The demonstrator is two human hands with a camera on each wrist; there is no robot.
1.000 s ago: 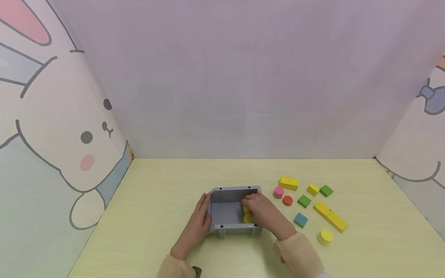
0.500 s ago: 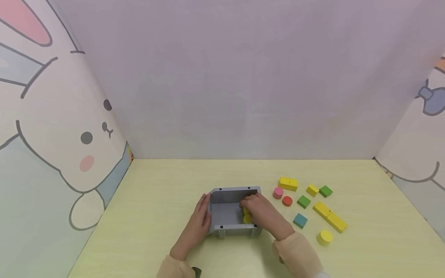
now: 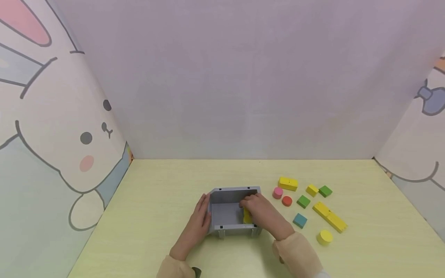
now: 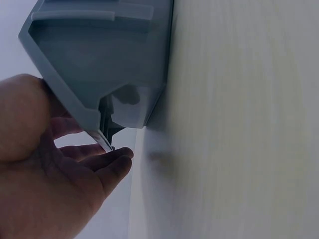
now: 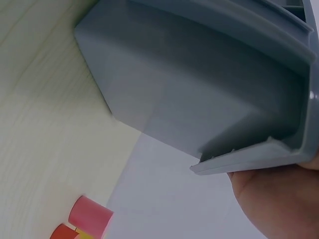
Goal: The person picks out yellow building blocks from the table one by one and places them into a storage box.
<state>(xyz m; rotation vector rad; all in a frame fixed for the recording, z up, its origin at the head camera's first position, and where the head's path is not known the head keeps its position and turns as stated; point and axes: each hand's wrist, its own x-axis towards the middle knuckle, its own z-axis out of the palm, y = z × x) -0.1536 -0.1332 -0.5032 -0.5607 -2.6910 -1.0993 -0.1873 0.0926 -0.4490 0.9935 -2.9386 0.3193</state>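
Observation:
A grey plastic bin (image 3: 234, 227) stands upright on the table. My left hand (image 3: 199, 224) rests along its left end with fairly straight fingers; up close, the left hand (image 4: 65, 179) lies against the bin's rim (image 4: 62, 89). Over the right wall reaches my right hand (image 3: 262, 210), its fingers curled down inside. They hold a yellow block (image 3: 247, 218) at the bin's right end, partly covered by the hand. In the right wrist view the bin's outer wall (image 5: 189, 84) hides the fingers, and only part of the right hand (image 5: 279, 199) shows.
Right of the bin lie a yellow brick (image 3: 288, 183), a pink cylinder (image 3: 277, 193), a red disc (image 3: 287, 201), green blocks (image 3: 303, 201), a small yellow block (image 3: 312, 190), a blue block (image 3: 300, 220), a long yellow piece (image 3: 329, 217) and a yellow cylinder (image 3: 325, 237).
The yellow shapes under my right hand have shifted slightly and now look joined, where two stood apart before. Both hands and the bin stay almost in place.

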